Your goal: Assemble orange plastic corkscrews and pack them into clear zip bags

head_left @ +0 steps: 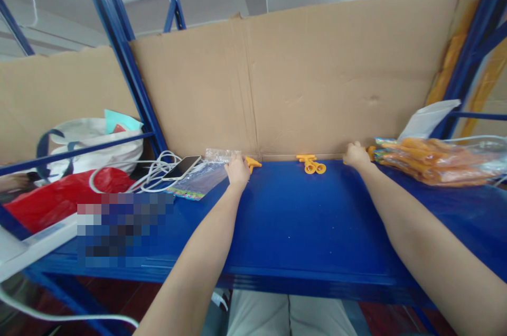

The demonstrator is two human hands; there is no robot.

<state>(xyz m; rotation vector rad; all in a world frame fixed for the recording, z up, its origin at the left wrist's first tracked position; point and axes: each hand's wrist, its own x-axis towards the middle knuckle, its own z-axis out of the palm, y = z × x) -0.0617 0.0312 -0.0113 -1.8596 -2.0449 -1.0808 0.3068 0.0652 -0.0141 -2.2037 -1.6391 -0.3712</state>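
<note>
My left hand [238,170] is closed at the back of the blue shelf, with a yellow plastic piece [254,163] sticking out past its right side. Just left of that hand lies a flat clear plastic bag [206,176] with a colourful printed edge. Yellow cup-ended plastic pieces [315,168] sit together near the cardboard, between my two hands. My right hand [355,155] has curled fingers at the shelf's back edge; what they hold, if anything, is hidden. Right beside it, a bit of yellow plastic [371,152] shows by the pile of filled clear bags [435,161].
A cardboard sheet [309,82] walls off the back of the blue shelf [293,235]. At left lie a phone [182,168], white cables [158,175], a red bag [71,196] and a white cloth bag [87,140]. Another person's hand [16,182] shows at far left.
</note>
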